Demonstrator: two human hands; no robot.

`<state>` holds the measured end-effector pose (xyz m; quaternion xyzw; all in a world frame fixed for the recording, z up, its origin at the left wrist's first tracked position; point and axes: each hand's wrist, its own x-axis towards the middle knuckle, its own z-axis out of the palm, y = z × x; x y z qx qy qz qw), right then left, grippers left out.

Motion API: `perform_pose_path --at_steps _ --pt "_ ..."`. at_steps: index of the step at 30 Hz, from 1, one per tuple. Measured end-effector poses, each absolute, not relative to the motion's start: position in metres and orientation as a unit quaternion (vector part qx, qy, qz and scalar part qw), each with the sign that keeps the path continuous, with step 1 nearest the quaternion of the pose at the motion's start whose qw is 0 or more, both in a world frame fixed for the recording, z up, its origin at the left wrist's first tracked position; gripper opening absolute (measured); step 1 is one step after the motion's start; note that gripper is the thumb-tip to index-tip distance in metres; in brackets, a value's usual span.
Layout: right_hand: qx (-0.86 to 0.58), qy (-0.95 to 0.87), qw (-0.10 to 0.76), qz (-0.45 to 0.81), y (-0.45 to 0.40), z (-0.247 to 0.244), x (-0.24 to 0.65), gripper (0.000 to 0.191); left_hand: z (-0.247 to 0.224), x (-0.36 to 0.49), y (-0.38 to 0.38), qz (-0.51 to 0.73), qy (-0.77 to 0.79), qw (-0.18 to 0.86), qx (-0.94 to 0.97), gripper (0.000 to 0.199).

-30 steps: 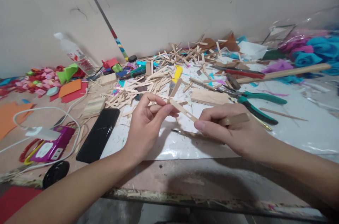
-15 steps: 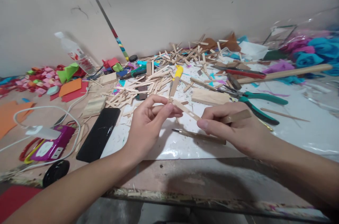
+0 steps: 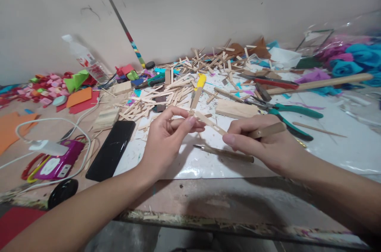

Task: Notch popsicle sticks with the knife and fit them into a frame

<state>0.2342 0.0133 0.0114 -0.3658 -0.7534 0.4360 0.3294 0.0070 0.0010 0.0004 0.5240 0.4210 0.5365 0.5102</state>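
My left hand [image 3: 166, 135] is closed, pinching one end of a flat wooden craft stick [image 3: 210, 122] between thumb and fingers. Small cut-out openings show along the stick. At its other end is my right hand [image 3: 262, 141], closed, with the thumb by the stick's tip. A wooden-handled tool [image 3: 269, 129] lies through the right hand, its handle end sticking out behind the fingers; its working tip is hidden. Below both hands, a carving tool [image 3: 229, 153] with a wooden handle and small metal tip rests on the white sheet [image 3: 181, 166].
A pile of craft sticks [image 3: 169, 99], a yellow cutter [image 3: 201, 81] and a wood block [image 3: 236, 109] lie beyond my hands. Green-handled pliers [image 3: 297, 110] are at right. A black phone [image 3: 111, 151] and a purple power socket [image 3: 64, 160] with a white cable sit left.
My right hand and the tool handle have shifted very slightly to the right. My left hand keeps its hold on the craft stick.
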Motion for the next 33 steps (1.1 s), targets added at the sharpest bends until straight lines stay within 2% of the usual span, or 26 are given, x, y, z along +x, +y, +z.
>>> perform_pose_path --at_steps 33 --pt "-0.379 -0.738 0.304 0.468 0.0186 0.0042 0.2336 0.044 0.0011 0.004 -0.0001 0.516 0.415 0.508 0.551 0.013"
